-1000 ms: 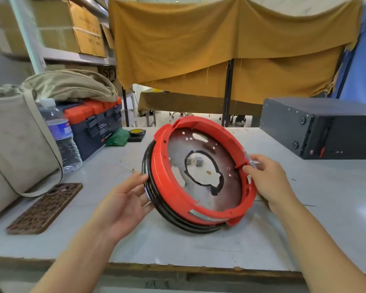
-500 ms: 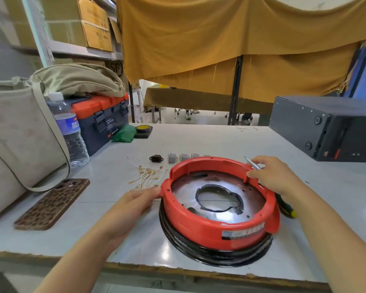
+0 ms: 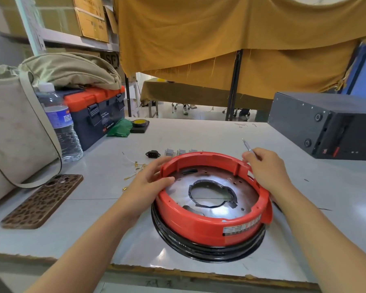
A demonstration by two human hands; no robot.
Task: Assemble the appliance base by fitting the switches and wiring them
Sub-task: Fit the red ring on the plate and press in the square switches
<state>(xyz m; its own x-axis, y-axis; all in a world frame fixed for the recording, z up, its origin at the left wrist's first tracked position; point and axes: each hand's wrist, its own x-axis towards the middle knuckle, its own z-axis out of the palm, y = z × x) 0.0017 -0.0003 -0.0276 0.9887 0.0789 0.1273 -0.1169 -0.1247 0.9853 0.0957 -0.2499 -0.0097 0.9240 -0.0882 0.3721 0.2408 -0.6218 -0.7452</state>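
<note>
Here, hands (image 3: 148, 182) on base (image 3: 199, 225) rim (table-edge near)

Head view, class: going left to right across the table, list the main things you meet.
Beige bag → water bottle → toolbox → black socket → red appliance base → black box.

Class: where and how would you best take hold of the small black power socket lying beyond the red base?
Probably pinch the black power socket by its two short ends, coming from above: it lies flat on the table, apart from the grey switches, sides exposed.
</note>
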